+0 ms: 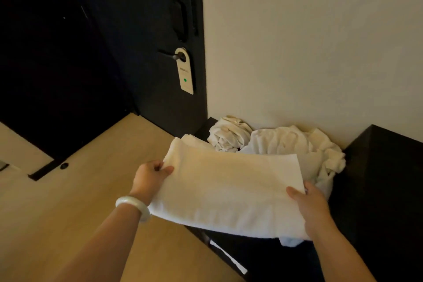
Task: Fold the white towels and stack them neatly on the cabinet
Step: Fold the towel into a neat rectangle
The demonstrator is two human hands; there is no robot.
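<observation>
Head view: the dark cabinet [270, 256] lies below the right fingers. A folded white towel [229, 190] stretches between both hands, crumpled towels [293, 144] heaped just beyond. Left hand [150, 176] pinches its left corner; right hand [309, 204] grips its right edge, thumb on top.

crumpled towels [274, 142] behind folded towel [229, 190], on cabinet [263, 256]

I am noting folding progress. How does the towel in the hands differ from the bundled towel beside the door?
The held towel is spread flat and smooth; the bundled towel is crumpled into a wrinkled ball. The left hand and right hand grip the held towel by its edges; the bundled towel lies untouched. Both are white.
</observation>
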